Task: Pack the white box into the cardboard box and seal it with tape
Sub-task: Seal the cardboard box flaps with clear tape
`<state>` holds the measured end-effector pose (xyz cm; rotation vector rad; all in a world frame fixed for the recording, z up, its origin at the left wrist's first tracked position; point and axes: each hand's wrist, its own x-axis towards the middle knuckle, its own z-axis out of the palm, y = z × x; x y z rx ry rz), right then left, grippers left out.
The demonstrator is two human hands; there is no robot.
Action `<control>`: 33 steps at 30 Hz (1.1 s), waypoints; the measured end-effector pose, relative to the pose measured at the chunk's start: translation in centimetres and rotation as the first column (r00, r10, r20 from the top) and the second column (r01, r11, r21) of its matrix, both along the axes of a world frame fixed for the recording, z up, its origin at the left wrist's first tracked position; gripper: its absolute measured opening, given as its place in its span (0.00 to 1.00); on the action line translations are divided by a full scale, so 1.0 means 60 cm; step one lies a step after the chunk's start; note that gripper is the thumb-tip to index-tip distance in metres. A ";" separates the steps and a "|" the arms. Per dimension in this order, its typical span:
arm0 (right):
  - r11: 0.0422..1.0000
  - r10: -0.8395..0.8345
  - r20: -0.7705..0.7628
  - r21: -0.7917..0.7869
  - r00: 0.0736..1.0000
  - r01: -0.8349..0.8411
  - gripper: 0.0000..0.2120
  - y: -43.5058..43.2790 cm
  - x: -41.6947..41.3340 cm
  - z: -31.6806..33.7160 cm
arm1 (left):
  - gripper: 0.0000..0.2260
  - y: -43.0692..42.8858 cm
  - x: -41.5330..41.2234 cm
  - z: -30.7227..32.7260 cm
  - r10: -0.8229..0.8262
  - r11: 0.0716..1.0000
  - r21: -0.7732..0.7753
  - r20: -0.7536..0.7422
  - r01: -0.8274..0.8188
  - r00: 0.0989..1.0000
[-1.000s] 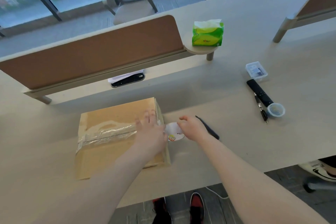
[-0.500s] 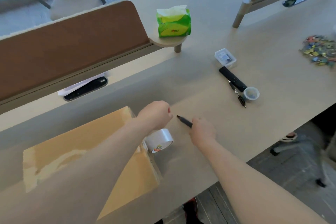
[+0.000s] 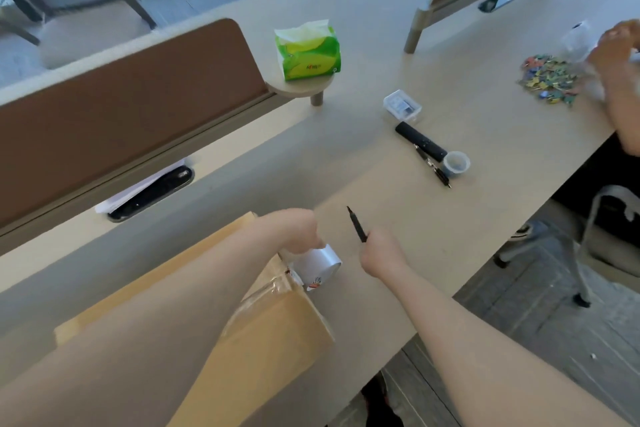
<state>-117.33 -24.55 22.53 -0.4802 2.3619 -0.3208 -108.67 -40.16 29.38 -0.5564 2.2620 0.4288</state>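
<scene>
The closed cardboard box lies at the table's near edge, with a strip of clear tape running across its top to its right end. My left hand grips the roll of clear tape just off the box's right end, the strip still joined to the roll. To the right, my right hand holds a thin black pen-like tool, its tip pointing up and away. The white box is hidden from view.
A green tissue pack sits on a small round shelf beside the brown divider. A black remote, a pen, a small cup and a clear case lie at centre right. Another person's hand works over coloured clips.
My left hand left the box top and took the tape roll. My right hand let go of the roll and picked up the black tool, lifting it off the table.
</scene>
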 end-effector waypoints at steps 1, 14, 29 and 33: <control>0.999 -0.042 0.048 -0.011 0.998 0.042 0.05 0.003 0.006 0.012 | 0.16 0.003 0.000 0.006 -0.042 0.999 0.018 0.051 0.041 0.998; 0.974 -0.172 0.394 -0.070 0.903 0.216 0.06 0.079 0.067 0.131 | 0.01 -0.019 0.000 0.005 0.033 0.949 0.305 0.142 -0.075 0.989; 0.990 0.114 0.391 -0.119 0.913 -0.073 0.08 0.029 0.098 0.140 | 0.06 -0.037 -0.017 -0.058 0.215 0.845 0.438 0.249 -0.308 0.944; 0.990 0.112 0.326 -0.114 0.939 -0.078 0.08 0.018 0.102 0.139 | 0.07 -0.045 -0.017 -0.067 0.269 0.801 0.472 0.269 -0.370 0.925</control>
